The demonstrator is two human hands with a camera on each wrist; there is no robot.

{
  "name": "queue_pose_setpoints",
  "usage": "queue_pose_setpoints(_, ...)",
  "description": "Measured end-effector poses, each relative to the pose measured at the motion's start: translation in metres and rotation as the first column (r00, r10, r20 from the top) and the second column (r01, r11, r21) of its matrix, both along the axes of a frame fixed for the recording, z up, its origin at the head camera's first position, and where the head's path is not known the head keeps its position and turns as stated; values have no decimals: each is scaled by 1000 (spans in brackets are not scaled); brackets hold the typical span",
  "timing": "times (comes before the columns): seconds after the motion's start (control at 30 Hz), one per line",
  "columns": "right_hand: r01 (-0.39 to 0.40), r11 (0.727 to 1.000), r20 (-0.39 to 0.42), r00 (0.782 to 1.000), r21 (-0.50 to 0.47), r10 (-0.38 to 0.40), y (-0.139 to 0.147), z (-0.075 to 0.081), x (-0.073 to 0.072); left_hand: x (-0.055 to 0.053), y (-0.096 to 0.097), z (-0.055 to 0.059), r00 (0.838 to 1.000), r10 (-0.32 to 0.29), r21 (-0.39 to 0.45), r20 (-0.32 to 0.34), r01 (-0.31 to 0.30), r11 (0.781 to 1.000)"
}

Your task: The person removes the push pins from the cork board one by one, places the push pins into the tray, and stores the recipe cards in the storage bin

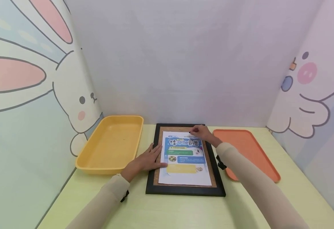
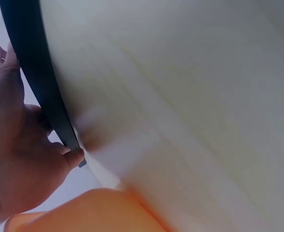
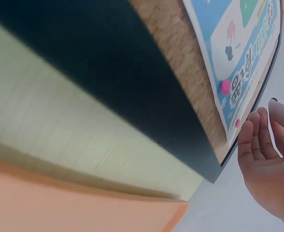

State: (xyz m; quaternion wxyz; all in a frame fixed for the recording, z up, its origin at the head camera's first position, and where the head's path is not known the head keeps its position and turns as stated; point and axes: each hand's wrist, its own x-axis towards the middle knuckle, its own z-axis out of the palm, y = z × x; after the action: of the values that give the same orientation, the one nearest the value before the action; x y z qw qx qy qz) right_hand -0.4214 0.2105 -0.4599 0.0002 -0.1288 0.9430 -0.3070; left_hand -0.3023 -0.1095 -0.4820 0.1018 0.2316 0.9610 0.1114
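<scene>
A cork board with a black frame (image 1: 185, 190) lies on the table, a printed poster (image 1: 184, 178) with blue, green and yellow blocks on it. My left hand (image 1: 148, 158) rests with spread fingers over the frame's left side, the thumb reaching onto the poster's left edge. In the left wrist view this hand (image 2: 23, 140) lies along the dark frame edge (image 2: 45, 82). Near the poster's top right, my right hand (image 1: 202, 132) pinches a small black thing (image 1: 190, 132), too small to make out. The right wrist view shows this hand (image 3: 272, 154) with fingers bent beside the board's edge.
To the left stands a deep yellow tray (image 1: 107, 170), close to my left forearm. A flat orange tray (image 1: 248, 149) lies right of the board, partly under my right forearm. A pale wall (image 1: 181, 79) rises behind, with cartoon-printed walls at both sides.
</scene>
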Motion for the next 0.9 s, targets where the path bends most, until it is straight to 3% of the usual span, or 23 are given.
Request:
queue_pose_setpoints(0.43,5,999,-25,1000,33,-4,25,-3,0,0,1,-1,1000,2,-33,-21,-3,999)
queue_pose_setpoints(0.9,51,999,-25,998,13,-50,55,-5,1,1,0,0,1000,-11,-12,-20,10,1000)
